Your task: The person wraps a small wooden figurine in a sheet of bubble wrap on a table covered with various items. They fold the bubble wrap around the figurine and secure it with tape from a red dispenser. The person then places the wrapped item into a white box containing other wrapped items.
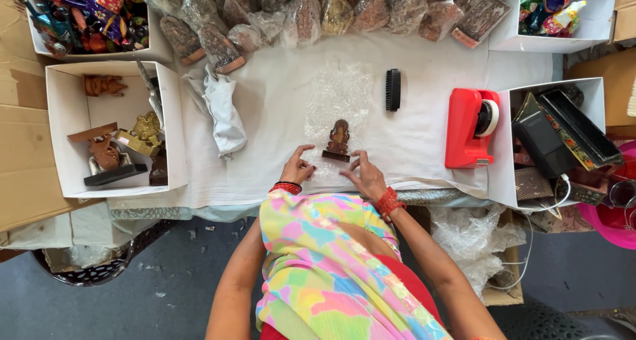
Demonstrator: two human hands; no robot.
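A small brown statue [338,140] is lying on a sheet of bubble wrap [338,98] in the middle of the white-covered bench [424,134], and both hands are resting at the near edge of that wrap. The left hand [297,170] and the right hand [366,175] are sitting on either side of the statue with fingers spread open, gripping nothing. A black brush [393,89] and a red tape holder [469,128] are lying off to the right, and a white box [66,174] of little figures is sitting on the left.

Brown figurine [338,140] (red tape dispenser [470,128])
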